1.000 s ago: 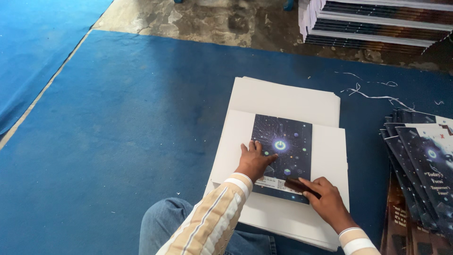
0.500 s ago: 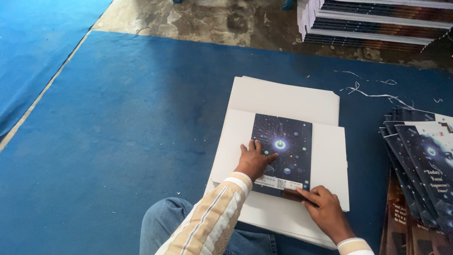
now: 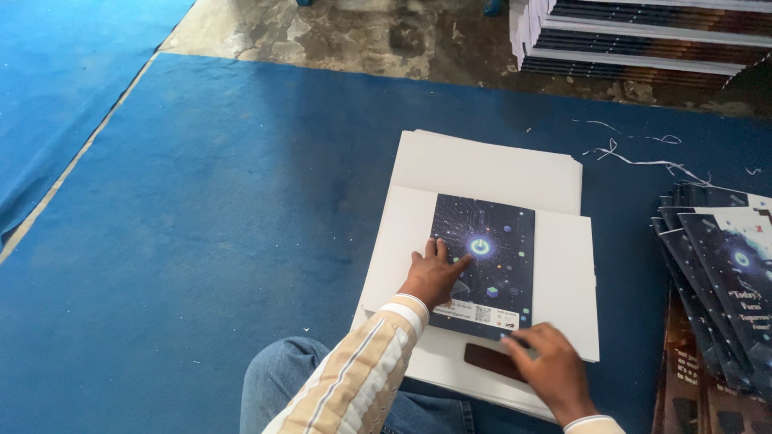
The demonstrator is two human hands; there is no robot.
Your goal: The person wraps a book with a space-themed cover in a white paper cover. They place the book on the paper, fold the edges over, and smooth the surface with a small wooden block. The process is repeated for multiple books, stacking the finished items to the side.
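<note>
A dark blue printed cover [image 3: 490, 257] with a glowing round symbol lies on a stack of white sheets [image 3: 563, 281] on the blue carpet. My left hand [image 3: 434, 275] rests flat on the cover's left side with its fingers spread. My right hand [image 3: 548, 371] is at the cover's lower right corner. It grips the right end of a flat dark brown tool [image 3: 489, 360], which lies on the white sheet just below the cover. Where the fingers meet the tool is hidden under the hand.
A second white stack [image 3: 490, 165] lies just beyond the first. A fanned pile of the same dark covers [image 3: 724, 273] sits at the right. Bundled printed stacks [image 3: 643, 36] stand at the far right on bare floor. White paper strips [image 3: 635, 153] lie on the blue carpet [image 3: 241, 201]. My knee [image 3: 281, 378] is below.
My right hand has slid the brown tool along the cover's lower part and off its bottom edge onto the white sheet. My left hand has stayed pressed on the cover.
</note>
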